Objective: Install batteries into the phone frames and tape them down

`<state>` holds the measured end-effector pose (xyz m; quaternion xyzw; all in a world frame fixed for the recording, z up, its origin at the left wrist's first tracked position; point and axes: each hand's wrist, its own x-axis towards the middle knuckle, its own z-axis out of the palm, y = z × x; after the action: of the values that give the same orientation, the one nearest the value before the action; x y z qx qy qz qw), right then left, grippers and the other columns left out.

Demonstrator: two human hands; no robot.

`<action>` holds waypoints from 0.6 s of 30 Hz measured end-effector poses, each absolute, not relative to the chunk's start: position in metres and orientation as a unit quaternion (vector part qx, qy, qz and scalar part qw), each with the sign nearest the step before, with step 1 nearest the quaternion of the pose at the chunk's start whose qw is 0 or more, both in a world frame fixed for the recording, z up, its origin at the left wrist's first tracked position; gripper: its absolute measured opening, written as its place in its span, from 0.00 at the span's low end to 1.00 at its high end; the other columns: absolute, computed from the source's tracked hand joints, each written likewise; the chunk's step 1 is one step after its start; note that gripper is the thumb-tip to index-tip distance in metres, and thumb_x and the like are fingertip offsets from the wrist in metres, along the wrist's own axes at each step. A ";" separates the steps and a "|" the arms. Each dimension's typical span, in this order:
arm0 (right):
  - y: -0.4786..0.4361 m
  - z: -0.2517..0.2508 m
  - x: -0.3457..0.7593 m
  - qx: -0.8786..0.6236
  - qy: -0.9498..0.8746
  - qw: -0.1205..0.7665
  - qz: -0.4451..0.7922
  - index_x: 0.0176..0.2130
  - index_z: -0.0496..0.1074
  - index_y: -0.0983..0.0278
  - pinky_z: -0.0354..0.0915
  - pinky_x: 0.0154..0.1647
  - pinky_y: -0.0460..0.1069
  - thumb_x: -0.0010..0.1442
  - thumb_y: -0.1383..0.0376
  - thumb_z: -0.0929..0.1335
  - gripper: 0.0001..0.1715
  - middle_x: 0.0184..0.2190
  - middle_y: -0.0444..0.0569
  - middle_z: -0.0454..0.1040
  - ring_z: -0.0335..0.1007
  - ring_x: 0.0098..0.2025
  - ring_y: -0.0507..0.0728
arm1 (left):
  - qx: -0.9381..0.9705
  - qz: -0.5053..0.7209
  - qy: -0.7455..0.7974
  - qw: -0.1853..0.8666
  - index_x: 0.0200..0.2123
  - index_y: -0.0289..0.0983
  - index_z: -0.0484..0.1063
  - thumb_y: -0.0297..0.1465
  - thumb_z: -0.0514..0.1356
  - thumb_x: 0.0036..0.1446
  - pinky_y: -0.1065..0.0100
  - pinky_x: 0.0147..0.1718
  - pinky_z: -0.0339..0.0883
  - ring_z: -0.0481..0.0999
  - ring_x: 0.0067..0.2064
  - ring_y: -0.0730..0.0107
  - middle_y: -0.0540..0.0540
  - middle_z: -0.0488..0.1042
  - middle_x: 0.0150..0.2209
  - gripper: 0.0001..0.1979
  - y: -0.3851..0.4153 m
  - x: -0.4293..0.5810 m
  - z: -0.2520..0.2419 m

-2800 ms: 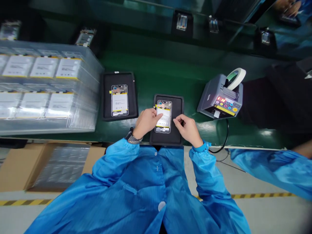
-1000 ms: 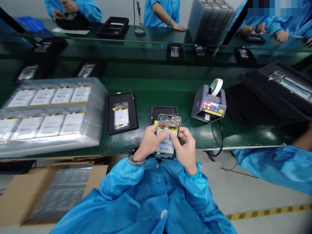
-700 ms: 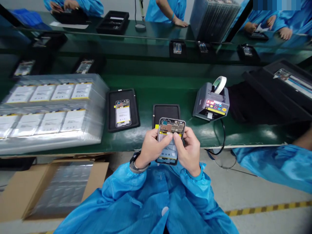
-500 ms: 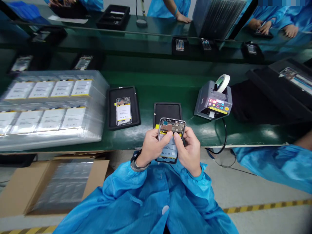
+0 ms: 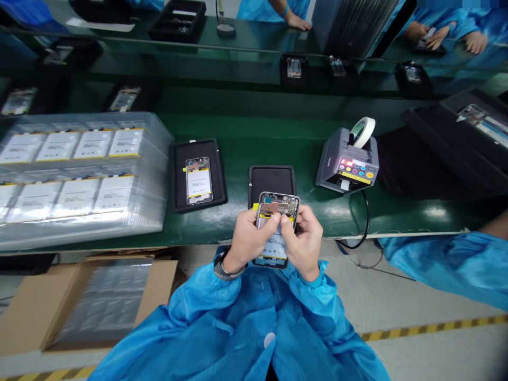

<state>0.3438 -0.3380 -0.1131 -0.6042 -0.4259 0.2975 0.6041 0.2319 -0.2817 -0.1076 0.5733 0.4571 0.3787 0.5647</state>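
Observation:
An opened smartphone (image 5: 279, 206), its circuit board and white battery (image 5: 274, 248) exposed, is held between my two hands over the bench's front edge. My left hand (image 5: 252, 236) grips its left side, and the thumb presses near the top of the battery. My right hand (image 5: 304, 240) closes round the right side, its thumb beside the other. The fingers behind the phone are hidden. Just beyond lies a black tray (image 5: 272, 179), partly covered by the phone. Another opened phone (image 5: 199, 181) with a battery rests in a black tray (image 5: 219, 185) to the left.
Stacked clear plastic trays (image 5: 153, 185) of batteries stand at left. A tape dispenser (image 5: 346, 159) with a cable is at right, near black trays (image 5: 436, 159). A conveyor line (image 5: 222, 71) carries trayed phones. Below left is an open cardboard box (image 5: 156, 291). A co-worker's sleeve (image 5: 448, 264) shows at right.
My right hand has shifted slightly left with the phone still in both hands. The thumbs stay near the battery's top edge. The view has shifted a little.

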 end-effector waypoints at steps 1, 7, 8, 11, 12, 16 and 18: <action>-0.335 -0.116 0.343 -0.604 -0.419 0.606 0.304 0.39 0.70 0.61 0.68 0.35 0.48 0.65 0.60 0.69 0.07 0.32 0.45 0.77 0.73 0.33 0.54 | 0.564 0.380 0.460 0.572 0.28 0.32 0.79 0.41 0.65 0.52 0.72 0.25 0.63 0.70 0.26 0.70 0.46 0.76 0.26 0.15 -0.281 0.234 -0.112; -0.320 -0.138 0.370 -0.614 -0.393 0.578 0.366 0.40 0.74 0.64 0.65 0.30 0.47 0.63 0.54 0.70 0.15 0.25 0.42 0.73 0.68 0.27 0.52 | 0.427 0.350 0.493 0.673 0.30 0.32 0.77 0.47 0.70 0.47 0.73 0.21 0.64 0.72 0.24 0.70 0.46 0.76 0.26 0.22 -0.267 0.240 -0.142; -0.321 -0.140 0.385 -0.629 -0.371 0.587 0.348 0.39 0.75 0.65 0.64 0.29 0.46 0.63 0.54 0.71 0.16 0.23 0.42 0.72 0.67 0.25 0.51 | 0.396 0.339 0.496 0.694 0.31 0.32 0.76 0.48 0.71 0.46 0.72 0.21 0.65 0.73 0.23 0.69 0.46 0.76 0.25 0.23 -0.263 0.240 -0.145; -0.327 -0.142 0.440 -0.688 -0.238 0.648 0.224 0.35 0.75 0.66 0.59 0.25 0.45 0.60 0.56 0.73 0.14 0.18 0.40 0.68 0.63 0.21 0.49 | 0.344 0.331 0.500 0.722 0.34 0.33 0.76 0.48 0.73 0.43 0.70 0.21 0.69 0.76 0.23 0.66 0.45 0.78 0.26 0.25 -0.251 0.235 -0.150; -0.329 -0.141 0.458 -0.699 -0.199 0.660 0.190 0.34 0.74 0.67 0.57 0.23 0.45 0.59 0.58 0.73 0.14 0.17 0.40 0.68 0.61 0.19 0.48 | 0.339 0.337 0.502 0.721 0.34 0.33 0.76 0.47 0.74 0.42 0.70 0.21 0.69 0.76 0.23 0.65 0.45 0.78 0.26 0.25 -0.248 0.233 -0.150; -0.328 -0.134 0.504 -0.712 -0.178 0.650 0.195 0.30 0.75 0.69 0.53 0.19 0.45 0.58 0.58 0.74 0.16 0.17 0.45 0.71 0.62 0.17 0.47 | 0.334 0.356 0.515 0.704 0.33 0.33 0.76 0.46 0.74 0.43 0.67 0.21 0.72 0.78 0.23 0.63 0.46 0.78 0.25 0.23 -0.237 0.229 -0.153; -0.323 -0.132 0.511 -0.713 -0.191 0.637 0.223 0.28 0.75 0.70 0.53 0.18 0.45 0.57 0.57 0.74 0.17 0.18 0.48 0.73 0.64 0.17 0.48 | 0.329 0.361 0.520 0.701 0.34 0.33 0.76 0.44 0.73 0.45 0.67 0.22 0.73 0.79 0.24 0.62 0.45 0.79 0.26 0.22 -0.235 0.229 -0.155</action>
<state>0.5107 -0.3226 -0.1325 -0.7128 -0.1911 0.2233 0.6368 0.2289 -0.2349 -0.1548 0.3294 0.5197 0.3614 0.7005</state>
